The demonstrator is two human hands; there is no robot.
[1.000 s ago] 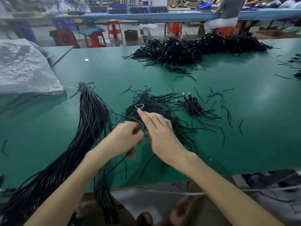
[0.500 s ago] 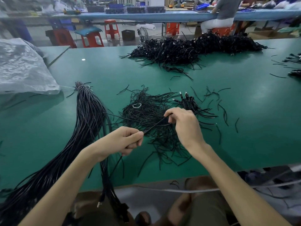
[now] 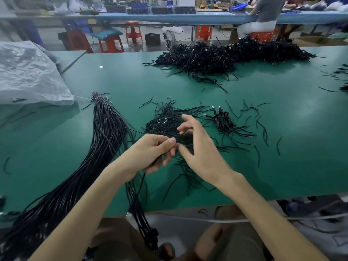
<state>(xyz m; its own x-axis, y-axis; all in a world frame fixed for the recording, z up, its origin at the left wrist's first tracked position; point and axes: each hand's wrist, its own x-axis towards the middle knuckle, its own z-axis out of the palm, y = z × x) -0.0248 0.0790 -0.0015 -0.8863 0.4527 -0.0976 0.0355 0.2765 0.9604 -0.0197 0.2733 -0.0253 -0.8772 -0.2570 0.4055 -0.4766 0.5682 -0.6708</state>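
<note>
My left hand (image 3: 150,151) grips a small bunch of thin black cables (image 3: 139,208) that hangs over the table's front edge toward my lap. My right hand (image 3: 197,147) is right beside it, thumb tip near the left thumb, the other fingers spread and raised over a loose heap of short black ties (image 3: 169,125). Whether the right thumb pinches a tie I cannot tell. A thick tied bundle of long black cables (image 3: 105,136) lies to the left, running from mid-table off the front left edge.
The green table (image 3: 282,147) also carries a small cluster of cables with metal plugs (image 3: 224,121), a big heap of coiled cables (image 3: 235,55) at the back, scattered ties on the right and a plastic bag (image 3: 28,72) at the left. A person sits at the far bench.
My right hand let go of the tie it was pulling taut, moved back next to the left hand and spread its fingers. The left hand kept its hold on the cables.
</note>
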